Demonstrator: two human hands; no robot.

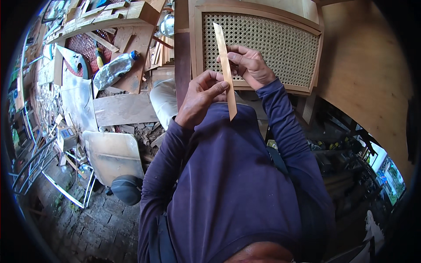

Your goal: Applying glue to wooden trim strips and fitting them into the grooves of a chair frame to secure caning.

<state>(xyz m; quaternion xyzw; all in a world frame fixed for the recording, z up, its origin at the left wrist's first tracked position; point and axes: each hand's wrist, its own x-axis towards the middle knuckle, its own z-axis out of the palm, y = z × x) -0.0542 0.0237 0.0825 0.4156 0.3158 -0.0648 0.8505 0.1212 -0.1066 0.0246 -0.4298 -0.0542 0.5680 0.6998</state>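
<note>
Both my hands hold a narrow, light-coloured wooden strip (225, 63) with slanted ends, raised in front of my chest. My left hand (202, 94) pinches its lower half between thumb and fingers. Higher up, my right hand (250, 65) grips the strip with its thumb toward me; some fingertips are hidden behind the wood. Beyond the hands lies a wooden frame (258, 12) fitted with a woven cane panel (280, 48). The strip's upper end overlaps the cane in the view, and whether it touches cannot be told.
A large plywood sheet (368, 74) stands at the right. On the left are a clear plastic bottle (115, 72), a wooden chair-like piece (105, 19) and a worn flat board (113, 153). A dark rounded object (126, 189) sits by the brick floor (101, 228), near bent metal tubes (37, 164).
</note>
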